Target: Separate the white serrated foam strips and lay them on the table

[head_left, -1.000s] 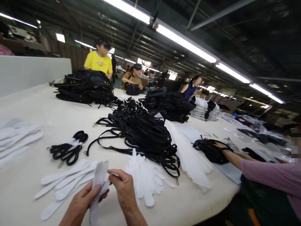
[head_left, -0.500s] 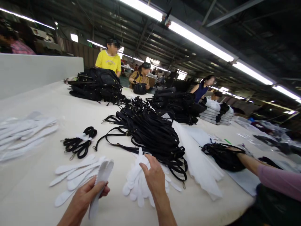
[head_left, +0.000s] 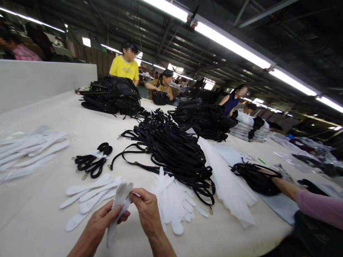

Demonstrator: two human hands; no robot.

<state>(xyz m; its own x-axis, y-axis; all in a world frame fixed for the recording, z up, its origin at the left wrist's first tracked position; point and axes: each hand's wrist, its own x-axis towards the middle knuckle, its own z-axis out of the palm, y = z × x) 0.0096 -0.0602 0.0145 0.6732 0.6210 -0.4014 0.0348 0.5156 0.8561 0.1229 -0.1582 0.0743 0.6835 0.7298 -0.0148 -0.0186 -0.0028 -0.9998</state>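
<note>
Left hand [head_left: 106,216], curled closed, clasps white strips [head_left: 121,193] while the right hand [head_left: 148,211] pinches one's edge.

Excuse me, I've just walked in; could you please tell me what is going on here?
The person's left hand holds flat white scallop-edged strips, and the right hand has its fingertips at their upper part. Similar white strips lie on the cream table: a loose spread to the left, a pile to the right. Beyond lies a heap of long black straps. At right, a co-worker's arm extends to a black bag.
</note>
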